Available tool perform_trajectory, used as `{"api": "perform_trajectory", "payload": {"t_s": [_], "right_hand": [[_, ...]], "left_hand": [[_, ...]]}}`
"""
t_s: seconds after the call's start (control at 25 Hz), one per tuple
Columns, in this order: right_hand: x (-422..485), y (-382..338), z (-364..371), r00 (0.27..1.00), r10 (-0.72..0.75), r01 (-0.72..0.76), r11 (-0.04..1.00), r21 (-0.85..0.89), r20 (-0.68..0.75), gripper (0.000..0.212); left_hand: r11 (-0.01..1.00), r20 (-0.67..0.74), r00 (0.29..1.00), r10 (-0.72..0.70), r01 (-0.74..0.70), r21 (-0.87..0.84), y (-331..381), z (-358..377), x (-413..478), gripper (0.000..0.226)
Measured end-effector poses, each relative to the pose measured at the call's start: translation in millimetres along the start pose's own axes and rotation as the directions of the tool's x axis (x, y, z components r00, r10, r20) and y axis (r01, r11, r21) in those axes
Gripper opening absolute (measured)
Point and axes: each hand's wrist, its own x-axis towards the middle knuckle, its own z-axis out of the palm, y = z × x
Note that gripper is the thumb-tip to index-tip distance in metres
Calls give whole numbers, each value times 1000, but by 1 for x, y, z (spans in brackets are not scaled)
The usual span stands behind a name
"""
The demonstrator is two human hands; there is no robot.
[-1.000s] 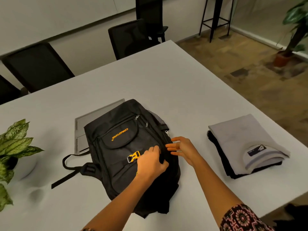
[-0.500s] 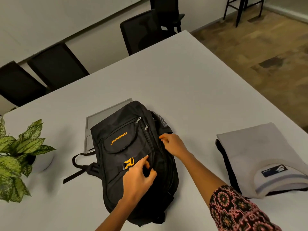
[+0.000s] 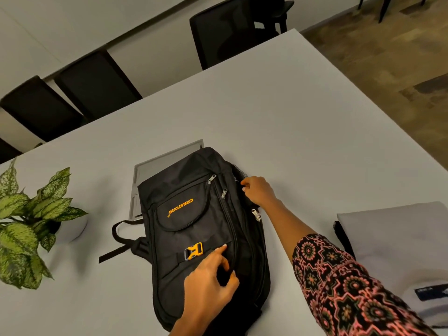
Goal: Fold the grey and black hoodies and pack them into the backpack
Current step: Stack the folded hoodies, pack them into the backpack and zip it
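On table (image 3: pixel 291 112): backpack (image 3: pixel 201 229) overlaps laptop (image 3: pixel 155 166); plant (image 3: pixel 29 214) left; left hand (image 3: pixel 211 282) loosely curled, right hand (image 3: pixel 257 190) pinching backpack edge

Both hands on black backpack (image 3: pixel 198 226); folded hoodies (image 3: pixel 397 241) right.

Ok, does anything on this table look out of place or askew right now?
One thing: the backpack lies partly on top of a grey laptop, covering most of it, so the bag sits unevenly. The folded hoodies look tidily stacked at the right, and the potted plant stands upright. No spill or damage shows.
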Motion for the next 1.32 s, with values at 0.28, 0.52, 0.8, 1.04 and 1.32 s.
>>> {"api": "perform_trajectory", "payload": {"t_s": [0.28, 0.52, 0.8, 1.04, 1.32], "right_hand": [[41, -8, 6, 990, -86, 114, 953, -281, 107, 43], [51, -11, 17, 986, -155, 124, 916, -380, -52, 26], [12, 0, 17, 952, -307, 242, 776, -582, -13, 22], [-56, 13, 15, 920, -392, 282, 680, -677, -11, 27], [-147, 18, 11, 916, -393, 220, 669, -710, -86, 33]], "left_hand": [[997, -78, 994, 81, -81, 11, -5, 13, 3, 22], [993, -42, 992, 122, -122, -3, -12, 16, 6, 23], [991, -75, 988, 132, -133, -5, -15, 22, 1, 21], [992, -40, 992, 123, -122, 13, -21, 21, -4, 21], [995, -42, 994, 101, -101, -4, 3, 9, 8, 17]]}}
